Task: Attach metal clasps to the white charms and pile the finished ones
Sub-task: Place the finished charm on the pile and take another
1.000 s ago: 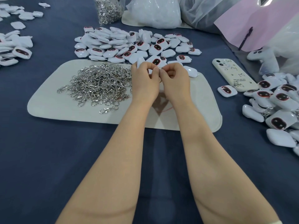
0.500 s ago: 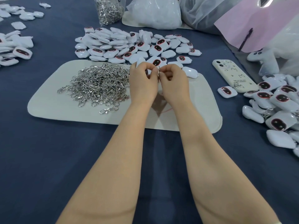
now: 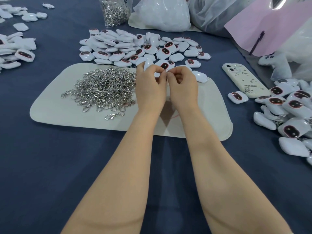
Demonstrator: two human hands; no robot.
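Basically, the heap of clasps sits left on the mat. The left hand pinches a charm above it, and the right hand pinches a mostly hidden clasp, I think. The charm looks light, hard and slippery, so grip its edges near the loop.

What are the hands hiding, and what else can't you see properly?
All in the head view:
1. The clasp: only a glint shows, because fingertips of the left hand and right hand cover it. Whether it is hooked on is unclear.
2. The held charm: mostly covered by the left hand's fingers.
3. The bag of clasps: cut off by the top edge.
4. The charm pile: cut off by the right edge.
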